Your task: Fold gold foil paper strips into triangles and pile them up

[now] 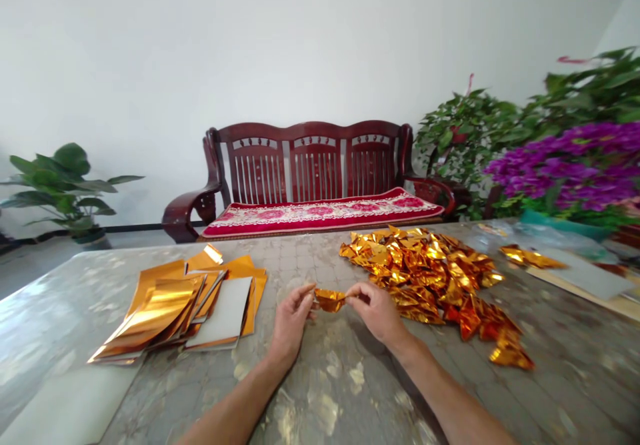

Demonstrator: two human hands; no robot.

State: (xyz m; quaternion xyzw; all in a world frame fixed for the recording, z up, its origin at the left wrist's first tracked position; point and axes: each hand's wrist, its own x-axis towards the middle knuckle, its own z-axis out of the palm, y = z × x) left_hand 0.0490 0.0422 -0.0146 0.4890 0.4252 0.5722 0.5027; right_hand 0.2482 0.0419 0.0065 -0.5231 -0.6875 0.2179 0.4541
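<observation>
A small folded piece of gold foil (330,300) is held just above the tabletop, pinched at either end between the left hand (293,321) and the right hand (375,311), which are close together with their fingertips clamped on it. Just right of that piece lies a large heap of folded gold foil pieces (425,278), dozens of them, spread across the mottled grey tabletop (350,391). Left of the piece, a little farther off, sits a loose stack of flat gold foil sheets (170,311) with a pale grey card (223,313) lying on it, so many unfolded sheets remain beside the folded heap. Well to the right of the piece, past the heap, a few more folded foil pieces (530,257) lie by a grey sheet (585,273). Far beyond the piece, off the table, stands a dark red wooden bench (310,165) with a red cushion (320,213).
</observation>
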